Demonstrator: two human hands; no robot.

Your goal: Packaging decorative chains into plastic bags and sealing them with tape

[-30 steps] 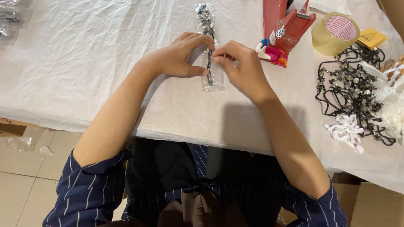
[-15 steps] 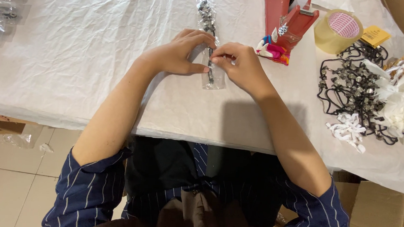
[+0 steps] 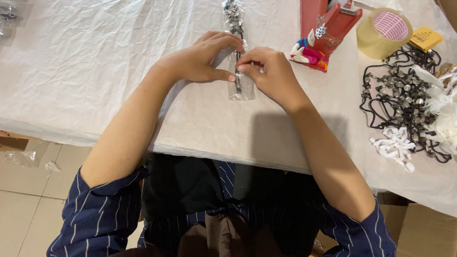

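Head view, looking down: a narrow clear plastic bag lies on the white-covered counter, a little right of the middle and toward the far side. Its long axis runs almost straight from near to far, with a slight lean to the left at the far end. The far end sticks out beyond the fingers and is packed with small dark and silvery beads or studs on a black cord. The near end, just below the hands, looks flat, glossy and mostly see-through, with the cord showing as a thin dark line down the middle.

The left hand lies across the bag from the left, fingers curled over its middle and thumb tip resting at the bag's left edge. The right hand comes in from the right, thumb and forefinger closed in a pinch on the bag or on the cord inside it; I cannot tell which. The two hands' fingertips nearly meet over the bag.

Far right of the hands stands a red tape dispenser, with a small bright multicoloured bundle at its near foot. A roll of clear tape sits further right. Near the right edge lies a tangle of black cords with metal studs, beside white strips.
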